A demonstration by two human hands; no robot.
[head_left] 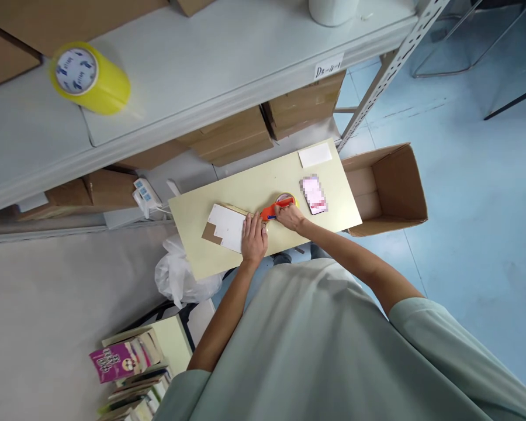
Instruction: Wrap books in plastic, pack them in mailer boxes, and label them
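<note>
My left hand (255, 238) lies flat, fingers stretched out, on the right end of a small cardboard box (211, 233). White paper (228, 227) covers much of the box's top. Wrapped round the handle of a red tape dispenser (269, 211), my right hand (290, 216) holds it at the box's right edge, close to my left fingertips. A roll of yellow tape (284, 197) shows on the dispenser. Both hands are over a pale yellow table (201, 260).
A phone (314, 195) and a white card (314, 155) lie on the table's right part. An open carton (398, 187) stands beyond its right end. Shelving (245, 47) with a large yellow tape roll (109, 85) overhangs the far side. A plastic bag (179, 275) and books (127, 359) are at left.
</note>
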